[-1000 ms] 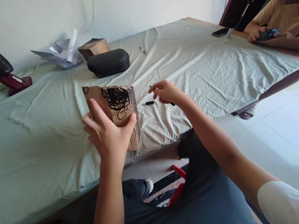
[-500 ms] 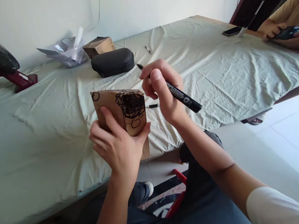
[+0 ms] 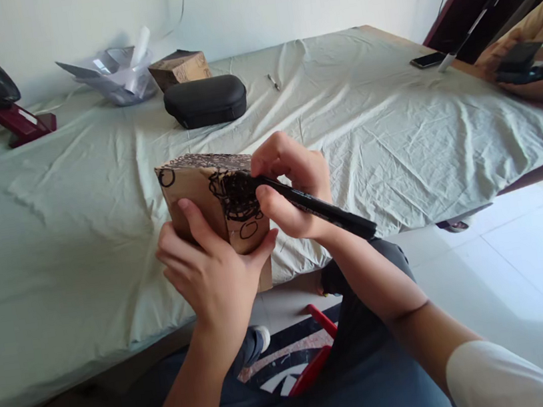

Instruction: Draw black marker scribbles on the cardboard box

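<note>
A brown cardboard box, tilted at the front edge of the cloth-covered table, is gripped by my left hand, thumb on one side and fingers on the other. Black scribbles and small circles mark its faces, with a dense dark patch near the upper right corner. My right hand pinches a black marker, its tip end at the dark patch; whether the tip touches the cardboard is hidden by the fingers. The small black cap seen earlier on the cloth is hidden behind my right hand.
Behind the box stand a black zip case, another scribbled cardboard box and a clear plastic bundle. A pen and a phone lie farther right. A fan stands left; another person's hands hold a dark device.
My right hand has brought the marker down and left onto the box's dark patch. The box has tipped slightly, showing more of its scribbled top. My view has shifted a little.
</note>
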`<state>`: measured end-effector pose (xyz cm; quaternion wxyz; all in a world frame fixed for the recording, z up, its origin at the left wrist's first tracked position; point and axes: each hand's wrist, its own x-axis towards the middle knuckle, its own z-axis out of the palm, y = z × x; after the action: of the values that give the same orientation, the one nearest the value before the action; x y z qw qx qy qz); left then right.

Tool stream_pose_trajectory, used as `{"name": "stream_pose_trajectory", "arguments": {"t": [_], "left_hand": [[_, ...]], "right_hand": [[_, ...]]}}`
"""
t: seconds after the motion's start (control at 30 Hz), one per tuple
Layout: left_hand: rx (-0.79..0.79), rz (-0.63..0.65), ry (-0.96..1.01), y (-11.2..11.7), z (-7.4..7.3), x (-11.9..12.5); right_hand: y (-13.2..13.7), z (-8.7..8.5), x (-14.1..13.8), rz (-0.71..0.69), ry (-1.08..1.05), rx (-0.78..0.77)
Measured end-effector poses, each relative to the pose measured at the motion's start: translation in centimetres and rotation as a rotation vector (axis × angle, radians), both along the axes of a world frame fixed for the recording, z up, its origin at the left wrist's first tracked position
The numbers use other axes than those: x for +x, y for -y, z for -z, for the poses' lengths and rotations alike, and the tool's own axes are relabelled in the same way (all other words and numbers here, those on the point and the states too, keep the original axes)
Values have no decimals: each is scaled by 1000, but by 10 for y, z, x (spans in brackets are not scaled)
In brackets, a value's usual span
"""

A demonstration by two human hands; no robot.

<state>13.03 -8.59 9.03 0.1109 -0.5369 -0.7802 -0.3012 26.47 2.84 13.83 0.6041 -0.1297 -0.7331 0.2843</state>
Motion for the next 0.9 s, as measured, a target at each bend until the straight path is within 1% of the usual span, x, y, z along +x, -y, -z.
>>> {"name": "stream_pose_trajectory", "arguments": {"t": [0.13,0.3,0.4,0.47,0.57,0.73,0.8,0.9], "left_hand": [[-10,-1,7,-2,0,-2],[-42,-23,43,-6,-5,-2],[-21,-31,20,-6,-3,0],[20,-24,-9,-5,1,1],[56,-16,-52,-2,5,3],[47,-12,-164,-2,4,5],[69,-17,-201,-3,4,5],[91,-34,-223,-4,5,6]], "right_hand": [[4,5,-2,91,15,8],[7,7,-3,113,60,-17],[11,4,-3,88,55,17],[16,0,-3,109,84,40],[25,-6,-4,186,178,-9],[33,-13,-3,220,229,-58],[31,-11,-2,248,227,-36],[24,-4,-2,292,147,79]]}}
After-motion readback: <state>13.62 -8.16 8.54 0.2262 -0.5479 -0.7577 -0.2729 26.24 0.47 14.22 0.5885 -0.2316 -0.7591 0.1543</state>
